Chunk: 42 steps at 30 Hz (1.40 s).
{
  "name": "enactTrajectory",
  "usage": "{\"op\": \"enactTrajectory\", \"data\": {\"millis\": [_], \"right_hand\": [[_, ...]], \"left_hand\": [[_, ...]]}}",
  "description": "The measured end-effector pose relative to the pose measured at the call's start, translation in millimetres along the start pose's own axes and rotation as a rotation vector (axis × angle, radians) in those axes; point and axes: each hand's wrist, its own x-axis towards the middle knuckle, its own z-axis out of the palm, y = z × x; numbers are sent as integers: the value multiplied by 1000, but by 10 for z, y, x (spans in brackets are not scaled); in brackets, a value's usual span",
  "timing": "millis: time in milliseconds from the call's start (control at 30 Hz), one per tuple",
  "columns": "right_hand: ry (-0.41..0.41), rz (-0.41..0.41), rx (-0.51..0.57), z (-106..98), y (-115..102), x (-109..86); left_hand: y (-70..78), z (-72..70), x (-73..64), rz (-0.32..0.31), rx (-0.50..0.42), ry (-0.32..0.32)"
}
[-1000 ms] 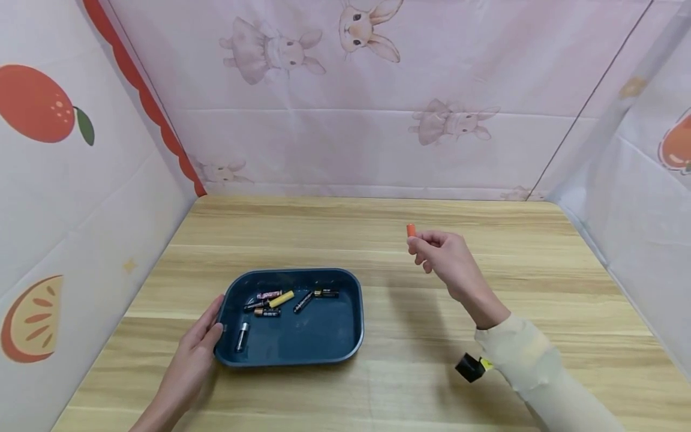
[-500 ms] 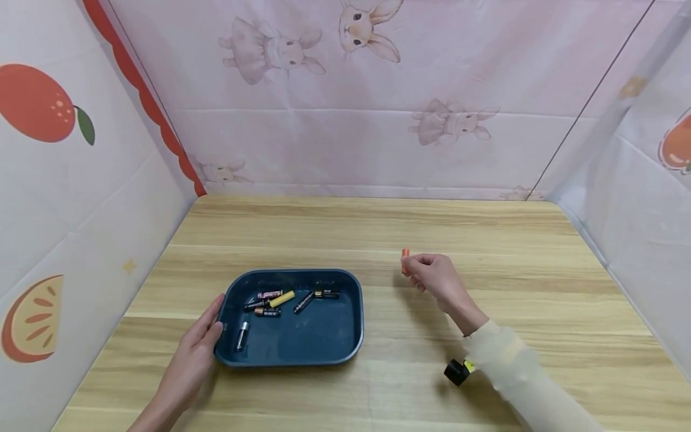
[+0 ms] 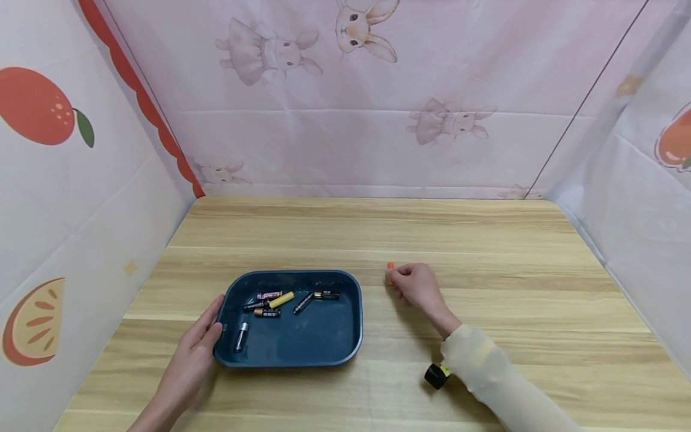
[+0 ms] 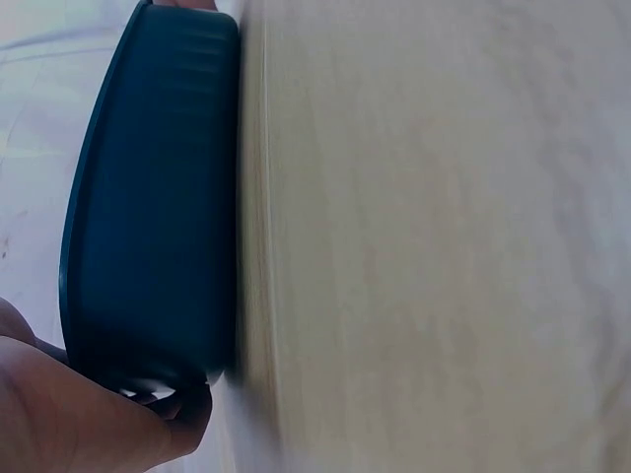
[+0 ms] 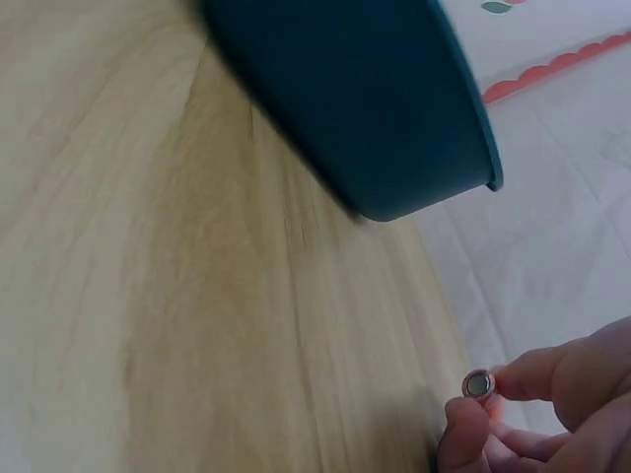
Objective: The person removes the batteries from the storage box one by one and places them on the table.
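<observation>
Between thumb and fingers, my right hand (image 3: 420, 288) pinches an orange battery (image 3: 390, 266), just right of a dark blue tray (image 3: 324, 345). In the right wrist view, the round metal end of that battery (image 5: 478, 384) faces the camera. My left hand (image 3: 194, 345) grips the tray's left end, thumb at the rim; in the left wrist view some fingers are hidden by the tray wall (image 4: 153, 197). Inside the tray lie several batteries: a yellow one (image 3: 281, 300), a silver-topped one (image 3: 242, 337) and dark ones, including one at the right (image 3: 326, 295).
The tray stands on a wood-grain table (image 3: 486, 258). A black device (image 3: 436, 376) with a yellow-green part sits at the right wrist, above the table. Printed cloth walls enclose the back (image 3: 345, 150) and both sides.
My right hand has come down and left toward the tray, still pinching the orange battery. The left hand and the tray have stayed in place.
</observation>
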Motion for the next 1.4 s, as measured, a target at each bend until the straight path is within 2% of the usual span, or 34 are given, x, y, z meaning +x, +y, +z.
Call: {"op": "enactTrajectory", "data": {"millis": [200,567,1067,1400], "right_hand": [[43,-17,-81,63,-22,9],[50,-22,-185,127,-83,24],[50,42,-148,116,-83,22],[27,22,-147,90,-75,6]], "left_hand": [[34,-1,-10,1,6,2],[24,-25,-20,-13,-14,-7],[36,-20,-18,-17,-1,2],[-6,-24,6,-4,-10,-1]]}}
